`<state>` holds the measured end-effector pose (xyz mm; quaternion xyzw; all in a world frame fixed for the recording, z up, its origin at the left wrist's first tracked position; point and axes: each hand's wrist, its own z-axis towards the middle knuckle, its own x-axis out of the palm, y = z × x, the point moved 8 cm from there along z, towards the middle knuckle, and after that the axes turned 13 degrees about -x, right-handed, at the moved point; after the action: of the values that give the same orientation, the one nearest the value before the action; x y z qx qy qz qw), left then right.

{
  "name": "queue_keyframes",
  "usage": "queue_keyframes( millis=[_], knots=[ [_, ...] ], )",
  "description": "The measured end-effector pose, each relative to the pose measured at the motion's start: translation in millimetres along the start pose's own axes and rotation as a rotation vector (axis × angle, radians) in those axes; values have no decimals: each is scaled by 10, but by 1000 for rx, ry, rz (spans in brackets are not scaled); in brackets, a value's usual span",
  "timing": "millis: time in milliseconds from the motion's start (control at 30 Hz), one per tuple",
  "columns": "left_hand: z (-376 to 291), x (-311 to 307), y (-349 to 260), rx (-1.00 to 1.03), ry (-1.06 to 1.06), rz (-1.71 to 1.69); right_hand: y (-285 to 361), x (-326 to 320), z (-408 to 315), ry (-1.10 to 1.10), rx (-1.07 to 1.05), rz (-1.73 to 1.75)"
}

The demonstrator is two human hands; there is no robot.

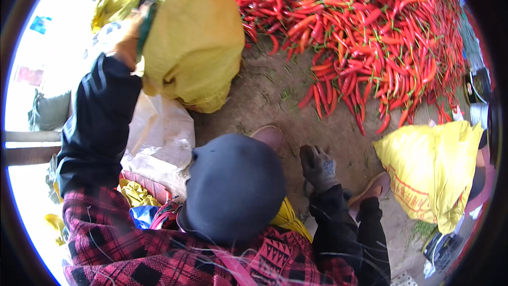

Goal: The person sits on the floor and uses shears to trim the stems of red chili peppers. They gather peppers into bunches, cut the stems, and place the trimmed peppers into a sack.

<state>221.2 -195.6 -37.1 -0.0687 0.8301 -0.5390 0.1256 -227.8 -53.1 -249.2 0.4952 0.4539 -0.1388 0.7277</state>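
Blurred by motion, my left hand (133,37) is at the upper left, against the left side of a bulging yellow woven sack (194,43). Dark green material lies between hand and sack; whether it is held or part of a glove is unclear. My right hand (319,167), in a grey work glove with dark fingers, is low over the dirt floor, beyond my dark-clad knee (236,186). Its fingers look curled, but their undersides are hidden. A large heap of red chili peppers (357,28), some with green stems, spreads across the top and upper right.
A yellow printed sack (428,171) lies at the right. Whitish plastic sacking (162,131) sits below the bulging sack. My shoes (270,137) are on the dirt floor. Yellow strands (291,220) show beside my knee. Dark containers (478,85) stand at the right edge.
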Motion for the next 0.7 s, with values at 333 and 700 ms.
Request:
queue_keyframes(
  millis=[333,700],
  knots=[
    [-1070,1934,421,249,646,179,-963,128,245,-62,362,-16],
    [24,2581,2966,-243,285,289,-1549,459,1258,233,378,-317]
  ],
)
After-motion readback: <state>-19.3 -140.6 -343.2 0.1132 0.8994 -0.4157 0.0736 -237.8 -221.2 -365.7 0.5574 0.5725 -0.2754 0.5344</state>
